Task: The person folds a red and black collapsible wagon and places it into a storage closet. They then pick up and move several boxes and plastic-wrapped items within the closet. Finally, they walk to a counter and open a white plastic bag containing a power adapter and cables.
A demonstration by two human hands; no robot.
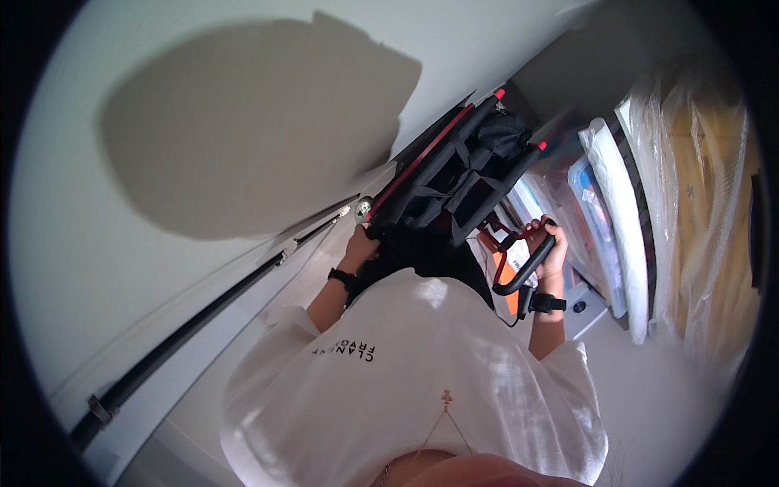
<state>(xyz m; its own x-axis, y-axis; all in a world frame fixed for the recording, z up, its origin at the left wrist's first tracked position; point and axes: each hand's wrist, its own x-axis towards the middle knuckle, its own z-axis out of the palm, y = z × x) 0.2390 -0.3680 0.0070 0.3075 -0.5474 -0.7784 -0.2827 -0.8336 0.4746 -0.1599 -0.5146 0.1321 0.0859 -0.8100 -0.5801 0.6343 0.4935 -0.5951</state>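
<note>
A folded frame of red and black tubes with black fabric [456,176], like a collapsed cart or wagon, stands before me beside the wall. My left hand [362,246] is closed around its near left end. At the right, my right hand [551,249] holds a looped handle [526,268] with a black grip and red tubing. Part of the handle is hidden by the fingers. Both wrists bear black bands.
A pale wall [243,201] runs along the left, with a dark pole [201,316] on metal brackets. To the right stand a white roll [621,231], a clear plastic bin with a blue rim [593,207] and brown boards in bubble wrap [700,201]. An orange item [508,298] lies below the handle.
</note>
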